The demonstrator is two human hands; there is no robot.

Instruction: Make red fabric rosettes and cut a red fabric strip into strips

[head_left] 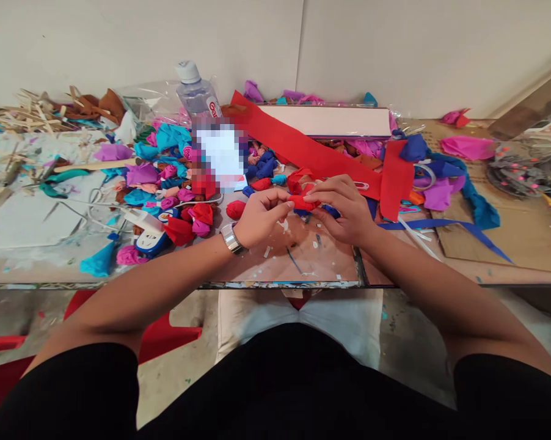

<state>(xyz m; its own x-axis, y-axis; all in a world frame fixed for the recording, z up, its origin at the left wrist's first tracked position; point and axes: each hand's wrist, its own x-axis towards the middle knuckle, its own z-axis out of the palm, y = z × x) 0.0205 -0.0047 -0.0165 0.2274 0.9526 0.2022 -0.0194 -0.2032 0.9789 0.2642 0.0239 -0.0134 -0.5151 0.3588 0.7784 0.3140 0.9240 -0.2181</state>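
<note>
Between my two hands, just above the near part of the table, is a small piece of red crepe paper [304,203], gathered or rolled. My left hand [267,214], with a metal watch on its wrist, pinches its left end. The fingers of my right hand [343,206] are closed round its right end. Behind my hands a long red crepe strip [303,143] slants across the table, and a shorter red strip [396,180] lies right of my right hand. A red paper bud [236,210] rests beside my left hand.
Many coloured paper flowers [168,174] are heaped on the left. A water bottle [197,91] stands at the back near a blurred bright screen [223,156]. A power strip [151,238] with cables lies left. Cardboard [509,238] and a blue ribbon [459,229] lie right.
</note>
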